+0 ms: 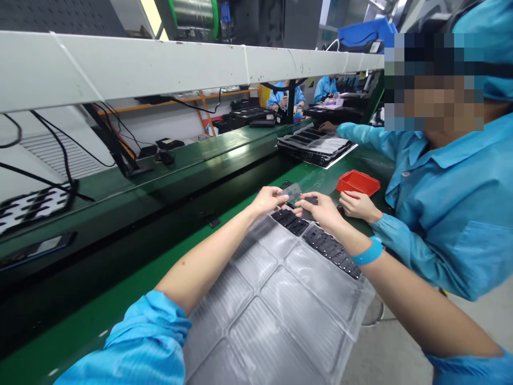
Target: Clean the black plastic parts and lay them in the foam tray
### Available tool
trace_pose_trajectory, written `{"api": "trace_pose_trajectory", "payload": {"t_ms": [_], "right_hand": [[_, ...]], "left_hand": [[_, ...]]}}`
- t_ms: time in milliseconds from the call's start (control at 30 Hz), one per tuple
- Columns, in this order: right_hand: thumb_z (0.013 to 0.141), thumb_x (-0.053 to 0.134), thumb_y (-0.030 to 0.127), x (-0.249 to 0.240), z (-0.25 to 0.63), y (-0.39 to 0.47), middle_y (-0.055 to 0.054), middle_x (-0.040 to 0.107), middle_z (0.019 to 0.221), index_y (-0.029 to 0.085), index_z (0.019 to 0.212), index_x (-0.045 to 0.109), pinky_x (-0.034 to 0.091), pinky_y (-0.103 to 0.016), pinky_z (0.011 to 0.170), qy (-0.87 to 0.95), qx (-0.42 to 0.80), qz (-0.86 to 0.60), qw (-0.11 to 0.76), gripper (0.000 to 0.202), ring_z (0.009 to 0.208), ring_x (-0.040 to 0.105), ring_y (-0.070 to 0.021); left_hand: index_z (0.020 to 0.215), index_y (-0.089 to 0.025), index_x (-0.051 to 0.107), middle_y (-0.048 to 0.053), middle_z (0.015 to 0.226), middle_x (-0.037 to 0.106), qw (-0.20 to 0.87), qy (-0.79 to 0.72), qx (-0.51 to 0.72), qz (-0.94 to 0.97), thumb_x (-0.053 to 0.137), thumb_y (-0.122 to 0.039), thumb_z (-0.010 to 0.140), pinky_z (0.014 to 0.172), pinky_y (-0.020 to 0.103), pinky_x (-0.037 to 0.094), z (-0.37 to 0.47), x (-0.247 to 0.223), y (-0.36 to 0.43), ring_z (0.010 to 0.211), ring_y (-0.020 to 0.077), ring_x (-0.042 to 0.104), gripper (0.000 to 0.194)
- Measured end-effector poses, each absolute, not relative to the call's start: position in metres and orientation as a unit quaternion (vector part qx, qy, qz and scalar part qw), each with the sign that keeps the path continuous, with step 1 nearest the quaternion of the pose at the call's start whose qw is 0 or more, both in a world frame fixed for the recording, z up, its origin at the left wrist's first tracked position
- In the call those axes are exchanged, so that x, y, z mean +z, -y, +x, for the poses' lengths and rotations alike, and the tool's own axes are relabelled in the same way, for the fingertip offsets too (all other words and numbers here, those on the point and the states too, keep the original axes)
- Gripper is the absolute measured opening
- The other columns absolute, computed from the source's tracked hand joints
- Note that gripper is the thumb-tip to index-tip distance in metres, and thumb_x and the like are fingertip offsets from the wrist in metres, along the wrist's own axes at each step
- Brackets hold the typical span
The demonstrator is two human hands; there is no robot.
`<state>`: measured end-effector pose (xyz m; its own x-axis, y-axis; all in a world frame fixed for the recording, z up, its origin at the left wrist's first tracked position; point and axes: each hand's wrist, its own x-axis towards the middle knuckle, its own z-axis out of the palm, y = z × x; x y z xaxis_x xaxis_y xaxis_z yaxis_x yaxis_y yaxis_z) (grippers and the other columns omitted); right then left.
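Note:
My left hand (268, 201) pinches a small translucent grey sheet (292, 191) between thumb and fingers. Close beside it, my right hand (324, 213) grips a dark flat piece (309, 207), partly covered by the fingers. Both hands are above the far end of a clear plastic tray (276, 315) divided into compartments. Rows of thin black parts (331, 248) with small light spots lie in its far compartments, below my right hand. A blue band (368, 251) circles my right wrist. Another black piece, mostly hidden, lies behind the sheet.
To the right sits a co-worker in a blue smock (452, 214), one hand near a red bin (358, 183), the other at a stack of black trays (316, 145). A white beam (160, 67) crosses above the green bench (160, 200). A small black piece (214, 221) lies left.

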<state>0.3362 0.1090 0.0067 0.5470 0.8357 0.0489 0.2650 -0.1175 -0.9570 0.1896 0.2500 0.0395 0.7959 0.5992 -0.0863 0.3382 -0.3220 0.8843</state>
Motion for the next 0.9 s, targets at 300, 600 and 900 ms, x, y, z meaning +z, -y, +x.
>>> {"api": "trace_pose_trajectory", "payload": {"t_ms": [300, 600, 900], "right_hand": [[0.102, 0.073, 0.034, -0.017, 0.346, -0.122, -0.006, 0.073, 0.114, 0.016, 0.112, 0.071, 0.061, -0.044, 0.092, 0.559, 0.140, -0.774, 0.263, 0.021, 0.102, 0.071, -0.0221], [0.104, 0.071, 0.034, -0.023, 0.340, -0.137, -0.008, 0.072, 0.121, 0.017, 0.119, 0.071, 0.061, -0.045, 0.095, 0.594, 0.077, -0.787, 0.149, 0.023, 0.108, 0.071, -0.0235], [0.104, 0.071, 0.035, -0.027, 0.344, -0.120, -0.008, 0.071, 0.120, 0.017, 0.119, 0.070, 0.061, -0.044, 0.093, 0.577, 0.039, -0.807, 0.116, 0.023, 0.105, 0.071, -0.0227]], "left_hand": [[0.127, -0.015, 0.066, 0.008, 0.115, 0.071, 0.431, -0.436, 0.064, 0.788, 0.067, -0.037, 0.104, 0.079, 0.036, 0.065, 0.191, -0.003, -0.280, 0.092, 0.0183, 0.072, 0.032], [0.113, -0.017, 0.074, 0.012, 0.126, 0.074, 0.267, -0.430, 0.018, 0.862, 0.070, -0.036, 0.101, 0.103, 0.046, 0.057, 0.200, -0.003, -0.269, 0.120, 0.0267, 0.069, 0.024], [0.108, -0.020, 0.074, 0.014, 0.127, 0.076, 0.175, -0.358, -0.011, 0.917, 0.082, -0.047, 0.086, 0.098, 0.035, 0.055, 0.201, -0.001, -0.266, 0.125, 0.0329, 0.069, 0.036]]}}
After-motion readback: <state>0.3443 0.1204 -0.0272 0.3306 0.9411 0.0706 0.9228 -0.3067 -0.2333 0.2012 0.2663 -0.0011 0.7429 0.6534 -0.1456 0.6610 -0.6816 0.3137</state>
